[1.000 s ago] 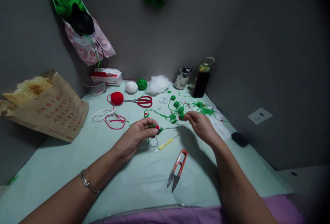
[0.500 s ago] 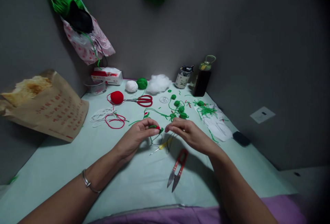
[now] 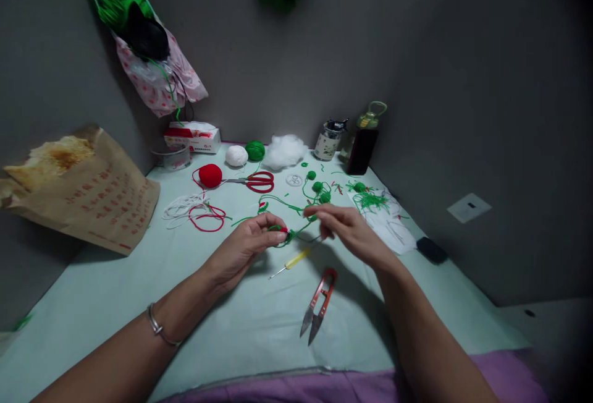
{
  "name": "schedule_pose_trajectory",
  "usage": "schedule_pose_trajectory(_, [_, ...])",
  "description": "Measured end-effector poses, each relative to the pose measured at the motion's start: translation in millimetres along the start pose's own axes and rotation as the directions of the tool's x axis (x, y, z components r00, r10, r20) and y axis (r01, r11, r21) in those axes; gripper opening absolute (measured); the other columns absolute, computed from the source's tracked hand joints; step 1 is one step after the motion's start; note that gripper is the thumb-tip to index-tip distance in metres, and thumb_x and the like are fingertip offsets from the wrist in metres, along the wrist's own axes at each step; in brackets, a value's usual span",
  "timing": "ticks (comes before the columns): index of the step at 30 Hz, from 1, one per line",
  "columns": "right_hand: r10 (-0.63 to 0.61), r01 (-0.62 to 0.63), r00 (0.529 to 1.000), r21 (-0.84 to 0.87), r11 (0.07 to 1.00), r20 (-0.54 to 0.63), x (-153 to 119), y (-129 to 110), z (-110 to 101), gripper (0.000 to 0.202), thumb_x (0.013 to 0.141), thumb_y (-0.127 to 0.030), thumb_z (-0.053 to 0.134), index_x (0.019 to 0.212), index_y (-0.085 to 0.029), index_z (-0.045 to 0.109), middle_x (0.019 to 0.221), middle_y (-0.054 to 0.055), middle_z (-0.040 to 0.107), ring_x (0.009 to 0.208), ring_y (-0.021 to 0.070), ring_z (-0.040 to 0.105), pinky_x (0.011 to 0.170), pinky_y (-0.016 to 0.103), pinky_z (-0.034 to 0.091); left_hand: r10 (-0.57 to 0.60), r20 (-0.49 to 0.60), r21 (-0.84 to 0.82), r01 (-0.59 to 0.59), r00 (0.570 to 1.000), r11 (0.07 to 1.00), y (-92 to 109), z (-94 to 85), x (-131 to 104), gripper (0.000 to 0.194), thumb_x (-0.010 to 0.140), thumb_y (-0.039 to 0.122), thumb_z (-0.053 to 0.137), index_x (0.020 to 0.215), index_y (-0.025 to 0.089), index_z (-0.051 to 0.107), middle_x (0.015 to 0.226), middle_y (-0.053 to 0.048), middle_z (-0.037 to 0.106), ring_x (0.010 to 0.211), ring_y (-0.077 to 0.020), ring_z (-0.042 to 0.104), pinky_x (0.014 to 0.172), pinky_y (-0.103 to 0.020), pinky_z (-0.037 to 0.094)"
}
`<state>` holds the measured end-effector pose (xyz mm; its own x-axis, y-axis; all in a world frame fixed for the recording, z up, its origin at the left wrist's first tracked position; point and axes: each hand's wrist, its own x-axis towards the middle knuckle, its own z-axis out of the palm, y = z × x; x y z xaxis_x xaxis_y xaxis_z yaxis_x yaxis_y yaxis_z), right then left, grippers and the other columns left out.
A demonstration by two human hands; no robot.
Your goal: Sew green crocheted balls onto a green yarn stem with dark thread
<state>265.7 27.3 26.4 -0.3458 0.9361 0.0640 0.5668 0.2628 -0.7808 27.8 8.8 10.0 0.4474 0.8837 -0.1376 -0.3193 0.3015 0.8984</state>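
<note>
My left hand (image 3: 257,239) pinches a small red and green crocheted piece (image 3: 290,236) between thumb and fingertips. From that piece a green yarn strand (image 3: 302,228) runs up to the right, to my right hand (image 3: 340,225), whose fingers are closed on it. Below the hands lies a yellow-handled crochet hook (image 3: 297,259), its metal tip pointing lower left. Nearer to me are red-handled thread snips (image 3: 319,307), blades apart and towards me. Another small red and green piece (image 3: 263,206) lies behind my left hand.
Red-handled scissors (image 3: 259,182), a red yarn ball (image 3: 210,175), white stuffing (image 3: 285,151) and green crocheted balls (image 3: 317,186) lie farther back. A paper bag (image 3: 115,199) stands left. At right are green scraps (image 3: 373,200) on white paper, a bottle (image 3: 364,143) and a dark flat object (image 3: 432,250).
My right hand has moved slightly right and up, away from my left hand, drawing the green yarn out straighter. My left hand stays in place with the crocheted piece.
</note>
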Motion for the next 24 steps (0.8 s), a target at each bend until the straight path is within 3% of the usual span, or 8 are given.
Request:
schedule_pose_trajectory(2, [-0.079,0.035,0.981,0.235,0.971,0.179,-1.6,-12.7,14.7,0.039,0.102,-0.042,0.041,0.116,-0.015,0.067,0.075,0.003,0.064,0.068,0.0137,0.059,0.068,0.027,0.045,0.009,0.003,-0.005,-0.009,1.0,1.0,-0.6,-0.4,0.3,0.013,0.077,0.023,0.077,0.085,0.02,0.067,0.076,0.003,0.061,0.068,-0.0098,0.046,0.063,-0.024,0.03])
schedule_pose_trajectory(4, [-0.14,0.061,0.958,0.301,0.952,0.249,-3.2,-18.7,21.0,0.039,0.101,-0.043,0.043,0.104,-0.015,0.07,0.073,0.001,0.062,0.068,0.0123,0.056,0.067,0.025,0.044,0.011,-0.004,-0.014,-0.011,1.0,1.0,-0.9,-1.0,0.7,0.012,0.077,0.023,0.076,0.085,0.02,0.067,0.076,0.003,0.061,0.069,-0.0097,0.047,0.064,-0.024,0.031])
schedule_pose_trajectory(9, [-0.186,0.172,0.966,0.087,0.981,0.182,-2.9,-15.3,10.4,0.03,0.1,-0.033,0.05,0.089,-0.016,0.071,0.083,0.003,0.062,0.077,0.0126,0.055,0.073,0.025,0.041,-0.015,-0.007,-0.003,0.015,1.0,1.0,-1.5,-0.4,0.9,0.015,0.076,0.023,0.077,0.086,0.018,0.067,0.078,0.003,0.06,0.069,-0.0092,0.047,0.065,-0.024,0.032])
schedule_pose_trajectory(15, [-0.076,0.079,0.994,-0.043,0.996,0.077,-0.6,-5.0,2.1,0.029,0.098,-0.033,0.05,0.093,-0.017,0.073,0.092,0.006,0.067,0.082,0.0157,0.059,0.075,0.027,0.043,-0.018,-0.008,-0.036,0.018,1.0,0.999,-1.9,0.4,2.1,0.019,0.073,0.024,0.08,0.086,0.018,0.067,0.081,0.001,0.061,0.075,-0.0118,0.053,0.071,-0.025,0.036])
schedule_pose_trajectory(19, [0.018,-0.015,0.999,0.101,0.995,-0.035,0.1,-3.1,6.7,0.032,0.097,-0.04,0.051,0.104,-0.015,0.071,0.087,0.006,0.068,0.06,0.0109,0.05,0.059,0.025,0.041,-0.008,-0.025,-0.007,0.008,1.0,1.0,-3.3,-0.7,3.7,0.02,0.074,0.026,0.079,0.089,0.018,0.067,0.08,0.001,0.06,0.074,-0.0116,0.051,0.073,-0.026,0.038])
schedule_pose_trajectory(22, [0.01,-0.031,0.997,0.268,0.963,0.08,-2.1,-12.4,15.2,0.039,0.099,-0.045,0.045,0.113,-0.015,0.067,0.069,0.001,0.065,0.049,0.0088,0.039,0.048,0.022,0.033,0.037,-0.051,0.063,-0.033,0.998,0.997,-6.8,-1.2,4.7,0.019,0.075,0.027,0.078,0.088,0.018,0.067,0.077,0.002,0.058,0.07,-0.0109,0.049,0.068,-0.025,0.037])
schedule_pose_trajectory(24, [-0.03,-0.013,0.987,0.273,0.962,0.156,-4.1,-20.7,22.2,0.039,0.101,-0.045,0.043,0.11,-0.016,0.066,0.061,-0.001,0.061,0.048,0.0088,0.039,0.048,0.022,0.032,0.071,-0.056,0.107,-0.064,0.996,0.992,-10.0,-1.3,5.3,0.018,0.076,0.026,0.078,0.088,0.018,0.067,0.076,0.002,0.057,0.068,-0.0109,0.049,0.066,-0.025,0.037])
